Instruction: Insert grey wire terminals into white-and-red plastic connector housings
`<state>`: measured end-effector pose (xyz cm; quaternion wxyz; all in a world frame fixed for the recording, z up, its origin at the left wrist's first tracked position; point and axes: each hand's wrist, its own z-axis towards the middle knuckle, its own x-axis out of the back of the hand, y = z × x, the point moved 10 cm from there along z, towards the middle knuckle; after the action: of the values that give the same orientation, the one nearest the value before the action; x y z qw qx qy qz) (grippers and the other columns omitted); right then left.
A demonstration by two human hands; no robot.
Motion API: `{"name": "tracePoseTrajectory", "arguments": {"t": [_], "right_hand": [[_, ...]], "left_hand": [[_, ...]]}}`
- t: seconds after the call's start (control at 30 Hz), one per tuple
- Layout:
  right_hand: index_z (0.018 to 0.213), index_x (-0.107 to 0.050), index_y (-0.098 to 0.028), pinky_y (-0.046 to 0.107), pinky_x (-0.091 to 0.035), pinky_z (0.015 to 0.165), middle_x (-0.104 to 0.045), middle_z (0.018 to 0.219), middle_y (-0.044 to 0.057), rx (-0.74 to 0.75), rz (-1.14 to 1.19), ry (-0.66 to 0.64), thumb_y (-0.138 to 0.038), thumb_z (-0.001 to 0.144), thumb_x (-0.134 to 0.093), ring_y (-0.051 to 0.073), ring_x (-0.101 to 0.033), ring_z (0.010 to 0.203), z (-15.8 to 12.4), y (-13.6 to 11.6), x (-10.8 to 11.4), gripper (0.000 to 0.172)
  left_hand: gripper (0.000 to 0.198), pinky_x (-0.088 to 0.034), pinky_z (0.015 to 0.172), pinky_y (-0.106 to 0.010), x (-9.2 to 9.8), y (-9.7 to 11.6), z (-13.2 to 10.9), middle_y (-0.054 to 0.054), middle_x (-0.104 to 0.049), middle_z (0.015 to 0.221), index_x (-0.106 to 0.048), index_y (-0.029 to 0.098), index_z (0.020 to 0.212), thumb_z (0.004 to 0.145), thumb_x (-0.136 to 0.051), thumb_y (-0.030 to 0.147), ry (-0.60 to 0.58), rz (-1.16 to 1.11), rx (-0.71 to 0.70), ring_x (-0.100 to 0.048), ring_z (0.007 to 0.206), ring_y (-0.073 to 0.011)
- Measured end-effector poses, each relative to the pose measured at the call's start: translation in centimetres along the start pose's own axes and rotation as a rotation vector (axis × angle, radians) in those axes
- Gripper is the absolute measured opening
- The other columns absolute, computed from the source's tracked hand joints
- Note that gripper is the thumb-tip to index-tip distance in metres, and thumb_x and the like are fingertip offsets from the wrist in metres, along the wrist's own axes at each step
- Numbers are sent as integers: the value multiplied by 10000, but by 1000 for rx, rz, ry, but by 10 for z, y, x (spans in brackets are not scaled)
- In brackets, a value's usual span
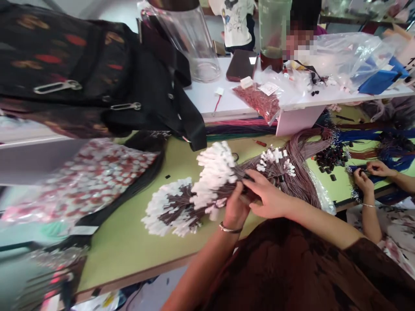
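Dark brown wires with white connectors on their ends form a thick bundle [215,166] in front of me. My left hand [236,209], with a bracelet at its wrist, is closed around the wires just behind the connectors. Beside it, my right hand [267,194] has its fingers bent over the same wires; its fingertips are partly hidden. A second fan of white-tipped wires [170,207] lies on the yellow-green table to the left, touching the bundle. Right of my hands rests a smaller cluster of white connectors [275,160], near long brown wires [298,151].
A raised white shelf [207,103] bears a black backpack [145,86], a clear bottle [204,52] and a bag of small red parts [259,99]. A bag of red-and-white parts [106,172] lies left. At right, a co-worker's hands [366,181] handle blue wires near black connectors [330,157].
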<state>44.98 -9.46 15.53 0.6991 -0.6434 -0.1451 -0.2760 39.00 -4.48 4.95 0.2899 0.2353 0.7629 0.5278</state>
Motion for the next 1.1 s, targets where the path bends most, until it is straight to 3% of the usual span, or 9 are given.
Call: {"name": "tracePoseTrajectory", "arguments": {"t": [0.07,0.17,0.27,0.37,0.47,0.63,0.73,0.97,1.1], "right_hand": [[1212,-559,-217,426,-361,1071,-546,1290,81,88,-34,155,-162,774,-546,225,-416,1278,-6,-6,24,442],[930,-636,-183,423,-449,908,-650,979,81,-350,-99,582,-276,824,-514,219,-572,984,-53,63,80,186],[717,-605,-170,341,-465,688,-606,681,28,-779,70,323,-439,791,-538,178,-554,686,-87,139,48,287],[696,-579,-176,277,-431,616,-570,620,-4,-817,258,222,-482,752,-561,147,-519,622,-95,160,13,312],[753,-550,-177,263,-406,573,-525,608,-8,-835,269,392,-492,844,-418,135,-476,584,-105,163,19,353],[987,-573,-169,328,-456,717,-596,809,57,-651,-54,750,-413,902,-390,181,-538,755,-132,133,92,317],[1170,-537,-170,397,-466,851,-621,998,121,-497,-234,630,-330,904,-411,231,-567,931,-122,112,91,335],[1369,-392,-44,505,-411,970,-505,1203,228,-520,-326,218,-243,872,-441,297,-462,1111,-99,98,21,537],[1080,-647,-164,383,-475,873,-609,1003,111,-438,-115,241,-311,901,-449,215,-550,953,-102,103,54,305]], "left_hand": [[442,-478,947,-375,21,-14,-1,-73,-693,988,-647,192,1082,851,-491,535,124,-312,93,-640,975,-198],[266,-518,829,-351,32,-38,-3,-29,-688,763,-683,189,914,717,-700,368,263,-810,283,-655,756,-171],[238,-519,796,-372,26,-43,-2,-38,-681,730,-691,173,859,668,-736,308,258,-926,343,-651,728,-191],[263,-511,825,-400,15,-39,2,-44,-676,727,-695,165,847,646,-752,324,174,-910,333,-652,751,-209],[244,-486,890,-418,-8,-34,9,-54,-693,809,-693,175,848,667,-743,330,75,-880,312,-648,889,-240],[328,-411,1005,-439,-83,-33,18,-92,-672,1110,-680,173,979,721,-720,371,-109,-842,383,-550,1153,-277],[428,-390,1036,-434,-115,-34,17,-79,-645,1187,-658,201,1057,702,-734,428,-160,-836,369,-510,1215,-275],[337,-462,937,-354,-121,-73,13,-58,-728,857,-698,158,853,575,-829,295,-15,-504,512,-657,950,-216],[286,-503,809,-330,-127,-76,23,-61,-711,707,-709,97,764,547,-828,241,31,-415,545,-673,725,-185]]}}
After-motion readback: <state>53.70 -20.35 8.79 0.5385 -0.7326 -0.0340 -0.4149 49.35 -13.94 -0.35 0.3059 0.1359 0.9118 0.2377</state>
